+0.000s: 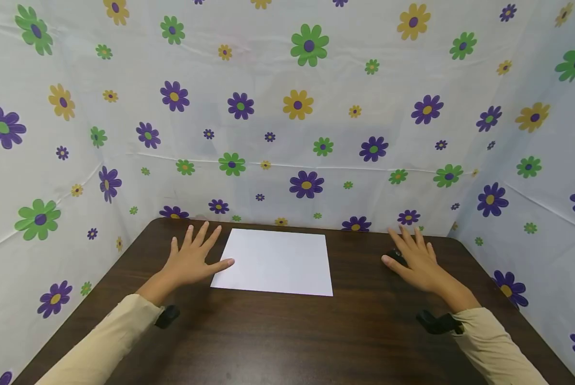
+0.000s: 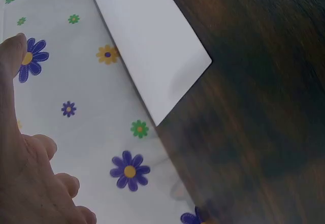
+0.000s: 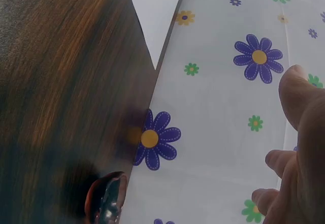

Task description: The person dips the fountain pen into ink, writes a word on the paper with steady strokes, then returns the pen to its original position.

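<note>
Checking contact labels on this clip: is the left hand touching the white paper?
Apart: the left wrist view shows floral backdrop between the left hand and white paper, despite their head-view overlap.

The dark brown table (image 1: 287, 337) has rounded far corners. White cloth (image 1: 273, 117) with purple, green and yellow flowers (image 1: 306, 184) hangs behind it and along both sides.

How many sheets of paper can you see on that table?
1: a white sheet lies flat on the dark table, between the left hand and the right hand, nearer the left. Others beneath it would be hidden.
</note>
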The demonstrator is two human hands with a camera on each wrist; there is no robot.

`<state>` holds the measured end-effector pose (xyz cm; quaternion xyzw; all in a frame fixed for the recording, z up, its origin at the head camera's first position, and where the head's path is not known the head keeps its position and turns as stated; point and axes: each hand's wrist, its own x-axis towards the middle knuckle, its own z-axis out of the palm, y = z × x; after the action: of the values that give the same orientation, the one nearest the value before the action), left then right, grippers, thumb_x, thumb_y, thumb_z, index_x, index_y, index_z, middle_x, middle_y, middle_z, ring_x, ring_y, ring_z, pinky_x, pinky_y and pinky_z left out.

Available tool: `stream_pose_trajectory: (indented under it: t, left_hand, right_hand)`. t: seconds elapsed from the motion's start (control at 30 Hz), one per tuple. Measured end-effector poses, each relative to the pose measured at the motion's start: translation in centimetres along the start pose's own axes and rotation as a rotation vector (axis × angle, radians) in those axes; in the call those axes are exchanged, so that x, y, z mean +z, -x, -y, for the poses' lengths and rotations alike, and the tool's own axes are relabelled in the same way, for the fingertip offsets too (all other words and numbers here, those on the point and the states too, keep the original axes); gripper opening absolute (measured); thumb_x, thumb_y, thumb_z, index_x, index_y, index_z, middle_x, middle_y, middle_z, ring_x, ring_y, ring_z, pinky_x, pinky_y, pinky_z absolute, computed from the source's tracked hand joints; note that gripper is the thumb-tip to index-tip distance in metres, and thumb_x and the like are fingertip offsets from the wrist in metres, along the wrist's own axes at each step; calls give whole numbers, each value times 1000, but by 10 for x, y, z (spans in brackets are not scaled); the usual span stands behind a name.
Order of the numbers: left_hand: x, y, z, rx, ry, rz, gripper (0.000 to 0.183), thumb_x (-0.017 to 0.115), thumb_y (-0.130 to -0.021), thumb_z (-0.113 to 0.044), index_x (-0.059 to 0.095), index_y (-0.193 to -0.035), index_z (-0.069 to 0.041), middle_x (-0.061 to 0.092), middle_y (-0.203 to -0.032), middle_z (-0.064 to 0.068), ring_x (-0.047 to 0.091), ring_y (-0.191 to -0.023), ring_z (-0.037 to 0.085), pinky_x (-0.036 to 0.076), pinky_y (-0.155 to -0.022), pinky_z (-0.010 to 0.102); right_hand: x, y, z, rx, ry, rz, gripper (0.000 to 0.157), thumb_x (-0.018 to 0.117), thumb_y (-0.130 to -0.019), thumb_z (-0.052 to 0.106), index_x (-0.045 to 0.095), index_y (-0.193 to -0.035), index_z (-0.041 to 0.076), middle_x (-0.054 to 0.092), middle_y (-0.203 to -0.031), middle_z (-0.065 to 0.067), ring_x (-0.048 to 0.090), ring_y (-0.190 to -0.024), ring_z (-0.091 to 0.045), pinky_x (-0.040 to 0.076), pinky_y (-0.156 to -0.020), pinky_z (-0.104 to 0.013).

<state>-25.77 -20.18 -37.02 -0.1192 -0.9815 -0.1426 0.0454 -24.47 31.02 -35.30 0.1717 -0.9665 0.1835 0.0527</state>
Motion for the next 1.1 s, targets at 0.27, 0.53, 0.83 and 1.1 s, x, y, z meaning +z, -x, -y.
stream_pose_trajectory:
  t: [0.27,0.53,0.83,1.1]
  left_hand:
    - [32,-20,-7,24,5,71,97,49,-83,-73,17,-155,-16,6,-159,22,-1,-143,49,-5,-104,74]
    - [54,-29,-12,22,-14,161,97,47,-83,-74,20,-154,-13,9,-160,18,5,-144,45,0,-106,73]
    - [67,-35,-9,-8,28,225,99,49,-83,-73,19,-154,-10,10,-159,20,6,-144,46,2,-106,72]
    - [70,-33,-9,-24,61,314,100,50,-84,-71,18,-153,-6,8,-158,23,4,-143,47,2,-106,72]
  right_hand:
    - [0,5,-11,31,-8,-5,75,45,-99,46,4,-156,19,-4,-157,-28,-20,-138,-51,-6,-99,-77]
    - [2,14,-21,98,-33,3,78,45,-98,49,5,-156,16,-5,-156,-29,-21,-138,-51,-7,-98,-78]
    - [9,23,-41,154,-58,-8,78,45,-98,49,7,-155,11,-4,-155,-31,-19,-136,-56,-5,-95,-80]
    - [16,28,-58,175,-69,-17,78,44,-98,48,8,-154,7,-1,-153,-36,-15,-133,-62,0,-92,-82]
